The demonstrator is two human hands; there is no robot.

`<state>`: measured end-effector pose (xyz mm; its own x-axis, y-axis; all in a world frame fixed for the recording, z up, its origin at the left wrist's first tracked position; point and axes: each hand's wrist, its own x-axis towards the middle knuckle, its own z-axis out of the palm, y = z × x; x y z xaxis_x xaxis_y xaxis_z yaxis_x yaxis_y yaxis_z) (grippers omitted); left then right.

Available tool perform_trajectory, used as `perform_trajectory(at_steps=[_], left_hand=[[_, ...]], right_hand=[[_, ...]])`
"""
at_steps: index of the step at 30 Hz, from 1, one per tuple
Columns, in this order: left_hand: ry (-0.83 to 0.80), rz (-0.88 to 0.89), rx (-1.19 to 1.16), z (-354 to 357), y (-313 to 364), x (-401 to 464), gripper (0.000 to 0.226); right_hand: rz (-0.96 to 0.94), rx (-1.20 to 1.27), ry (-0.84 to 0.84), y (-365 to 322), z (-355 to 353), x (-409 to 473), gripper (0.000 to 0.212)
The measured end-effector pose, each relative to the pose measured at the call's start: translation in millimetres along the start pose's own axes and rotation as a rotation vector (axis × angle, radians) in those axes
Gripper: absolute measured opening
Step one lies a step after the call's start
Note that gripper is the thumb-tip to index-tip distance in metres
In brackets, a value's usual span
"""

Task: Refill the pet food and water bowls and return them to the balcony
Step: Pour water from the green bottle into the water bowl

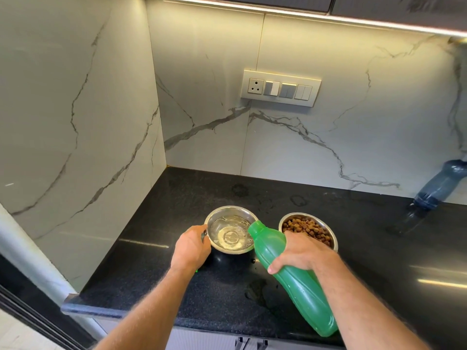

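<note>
Green plastic filled the near foreground: the green bottle [290, 276] lay tilted in my right hand [300, 251], its long axis running from its base low by the counter's front edge, up and away to the left, to its mouth at the near right rim of the water bowl [230, 229]. My fingers were wrapped over the bottle's upper body and my thumb was tucked beneath it, a full grip rather than a pinch. That line from base to mouth was what the pour depended on; I judged that raising the base further would send more water into the bowl, and that any drift to the right would carry the mouth toward the food bowl [308, 231]. My left hand [192, 246] was the nearer one to the water bowl, curled against its left rim to steady it on the black counter [156, 274]; how tightly it held I could not tell. The steel bowl held a shallow pool of clear water and looked only partly filled. Just to its right, apart from it, stood the second steel bowl, heaped with brown kibble and seemingly ready. Further back and well off to the right, a dark blue bottle [439, 185] leaned against the marble wall [328, 147], where a switch panel [280, 87] was mounted.
</note>
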<state>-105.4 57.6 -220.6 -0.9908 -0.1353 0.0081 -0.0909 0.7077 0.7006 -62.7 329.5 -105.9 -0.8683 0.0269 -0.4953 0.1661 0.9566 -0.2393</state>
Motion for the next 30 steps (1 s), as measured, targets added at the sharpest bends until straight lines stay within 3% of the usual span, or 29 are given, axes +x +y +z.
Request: perform_trajectory(at_steps=[8,30], left_hand=[[0.025,-0.003,-0.02,-2.0,3.0,-0.7,0.039],[0.007,0.003,-0.059,-8.9,3.4,1.2,0.035]], right_hand=[[0.001,-0.037,0.01,-0.4,-0.5,-2.6,0.086],[-0.004,-0.018,0.017,-1.9,-6.2,-5.5,0.084]])
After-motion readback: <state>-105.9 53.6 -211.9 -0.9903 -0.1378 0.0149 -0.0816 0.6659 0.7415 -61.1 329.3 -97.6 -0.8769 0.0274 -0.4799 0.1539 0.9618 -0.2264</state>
